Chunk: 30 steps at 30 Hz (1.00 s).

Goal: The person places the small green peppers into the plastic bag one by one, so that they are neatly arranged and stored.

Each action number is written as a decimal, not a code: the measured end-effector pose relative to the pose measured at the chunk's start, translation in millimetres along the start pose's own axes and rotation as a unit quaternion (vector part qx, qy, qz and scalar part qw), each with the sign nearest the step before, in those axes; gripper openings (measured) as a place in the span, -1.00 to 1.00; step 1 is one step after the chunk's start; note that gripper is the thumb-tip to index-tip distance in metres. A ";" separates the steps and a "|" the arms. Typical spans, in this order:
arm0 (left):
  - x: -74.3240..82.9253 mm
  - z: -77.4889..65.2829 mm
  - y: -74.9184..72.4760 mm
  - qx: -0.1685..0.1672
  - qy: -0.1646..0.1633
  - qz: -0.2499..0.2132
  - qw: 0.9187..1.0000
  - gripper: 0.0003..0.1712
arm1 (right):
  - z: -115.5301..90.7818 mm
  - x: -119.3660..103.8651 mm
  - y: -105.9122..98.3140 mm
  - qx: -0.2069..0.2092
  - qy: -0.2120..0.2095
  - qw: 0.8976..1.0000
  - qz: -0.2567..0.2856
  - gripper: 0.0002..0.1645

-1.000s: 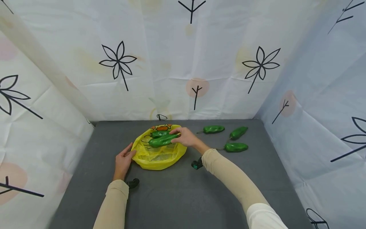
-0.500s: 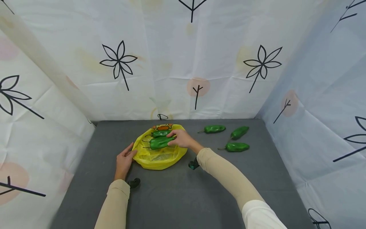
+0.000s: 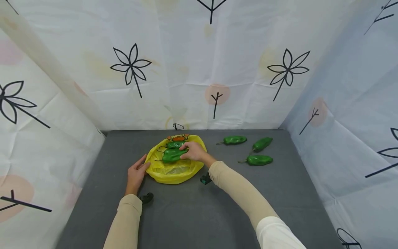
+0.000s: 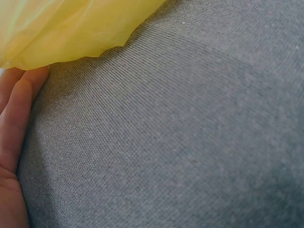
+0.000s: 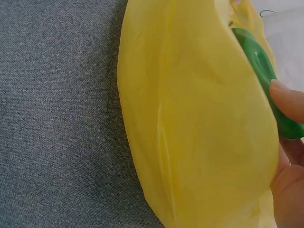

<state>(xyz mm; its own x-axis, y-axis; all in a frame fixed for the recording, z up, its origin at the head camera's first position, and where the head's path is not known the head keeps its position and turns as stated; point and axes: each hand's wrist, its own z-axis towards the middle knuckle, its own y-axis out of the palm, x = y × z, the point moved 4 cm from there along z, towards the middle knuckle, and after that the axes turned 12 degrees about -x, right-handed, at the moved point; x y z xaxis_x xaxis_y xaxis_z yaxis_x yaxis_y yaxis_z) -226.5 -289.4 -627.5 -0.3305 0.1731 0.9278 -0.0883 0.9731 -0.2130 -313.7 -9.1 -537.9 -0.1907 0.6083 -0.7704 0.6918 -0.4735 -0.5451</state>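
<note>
Right of the yellow bag [image 3: 175, 178], three green peppers [image 3: 259, 160]; head view only

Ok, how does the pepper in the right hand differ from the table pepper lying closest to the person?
The held pepper is gripped by the right hand; the table pepper is untouched. The held pepper is at the yellow bag, while the table pepper lies on bare gray cloth. Fingers partly cover the held pepper; the table pepper shows whole. Both are glossy green.

Yellow bag [image 4: 71, 33] partly outside wrist views
</note>
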 end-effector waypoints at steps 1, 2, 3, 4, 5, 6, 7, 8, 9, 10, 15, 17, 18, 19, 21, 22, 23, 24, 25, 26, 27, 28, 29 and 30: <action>-0.1 0.0 0.5 0.001 -0.001 0.000 1.000 -0.36 | 0.9 0.4 0.5 0.001 0.005 1.000 -0.005 -0.60; 0.0 0.0 0.7 0.001 0.000 0.001 1.000 -0.36 | 1.2 0.3 1.0 0.001 0.009 1.000 -0.008 -0.60; 0.2 0.0 1.0 0.001 0.000 0.001 1.000 -0.37 | 1.8 0.3 1.3 0.002 0.011 1.000 -0.011 -0.60; 0.5 0.0 1.3 0.000 0.001 0.001 1.000 -0.37 | 2.1 0.1 1.6 0.002 0.014 1.000 -0.014 -0.60; 0.8 0.0 1.3 -0.001 0.003 0.003 1.000 -0.37 | 2.4 -0.2 1.8 0.001 0.017 1.000 -0.020 -0.60; 1.2 -0.1 1.4 -0.003 0.004 0.005 1.000 -0.36 | 2.7 -0.4 2.2 0.000 0.018 0.999 -0.026 -0.60; 1.4 -0.3 1.4 -0.003 0.004 0.005 1.000 -0.37 | 2.9 -0.9 2.7 -0.002 0.020 0.999 -0.031 -0.60; 1.6 -0.3 1.4 -0.003 0.004 0.005 1.000 -0.37 | 3.2 -1.2 3.1 -0.003 0.021 0.999 -0.034 -0.59; 1.6 -0.4 1.3 -0.002 0.004 0.005 1.000 -0.37 | 3.6 -1.4 3.6 -0.006 0.023 0.999 -0.039 -0.59; 1.7 -0.5 1.2 -0.002 0.003 0.008 1.000 -0.37 | 3.8 -1.5 4.2 -0.008 0.025 0.999 -0.044 -0.59; 2.0 -0.7 1.7 0.002 0.001 0.006 1.000 -0.38 | 5.7 -1.7 5.4 -0.013 0.030 0.998 -0.061 -0.55; 2.4 -1.0 1.9 0.001 0.001 0.008 1.000 -0.37 | 5.7 -1.9 5.1 -0.016 0.030 0.997 -0.065 -0.54; 2.5 -1.1 2.0 0.001 0.000 0.007 1.000 -0.37 | 5.5 -1.8 5.0 -0.018 0.031 0.997 -0.065 -0.53; 2.4 -1.3 2.1 -0.001 -0.001 0.007 1.000 -0.37 | 5.4 -1.8 4.9 -0.020 0.031 0.997 -0.065 -0.53; 2.2 -1.8 1.9 0.001 -0.004 0.005 1.000 -0.37 | 4.9 -1.9 4.2 -0.022 0.029 0.998 -0.061 -0.53; 2.1 -2.0 1.8 0.001 -0.003 0.005 1.000 -0.37 | 4.5 -1.9 3.8 -0.022 0.028 0.998 -0.057 -0.54; 2.0 -2.1 1.6 0.001 -0.001 0.005 1.000 -0.37 | 4.4 -2.1 3.4 -0.022 0.026 0.998 -0.056 -0.54; 1.8 -2.1 1.3 0.002 0.001 0.006 1.000 -0.37 | 4.0 -2.5 3.0 -0.021 0.023 0.998 -0.059 -0.54; 1.9 -2.2 1.3 0.002 0.004 0.008 1.000 -0.37 | 3.8 -2.8 2.6 -0.020 0.021 0.998 -0.063 -0.54; 2.0 -2.4 1.1 0.003 0.006 0.009 1.000 -0.37 | 3.3 -3.4 2.3 -0.019 0.018 0.998 -0.065 -0.54; 1.9 -2.6 0.9 0.005 0.008 0.010 1.000 -0.37 | 2.8 -3.8 2.0 -0.017 0.014 0.997 -0.073 -0.54; 1.8 -2.7 0.7 0.005 0.009 0.012 1.000 -0.37 | 2.3 -4.6 1.8 -0.014 0.011 0.997 -0.079 -0.53; 1.7 -3.0 0.5 0.006 0.009 0.013 1.000 -0.37 | 1.9 -5.5 1.6 -0.011 0.007 0.996 -0.085 -0.52; 1.5 -3.1 0.4 0.007 0.009 0.014 1.000 -0.37 | 1.4 -6.3 1.5 -0.008 0.002 0.996 -0.090 -0.50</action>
<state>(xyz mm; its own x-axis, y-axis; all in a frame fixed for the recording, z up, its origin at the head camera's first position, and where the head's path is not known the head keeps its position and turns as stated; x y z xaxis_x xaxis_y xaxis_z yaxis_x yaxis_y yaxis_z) -224.2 -288.3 -625.3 -0.3166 0.2036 0.9265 -0.0923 0.9655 -0.2437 -312.5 -14.6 -534.3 -0.3101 0.6852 -0.6591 0.6572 -0.3464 -0.6693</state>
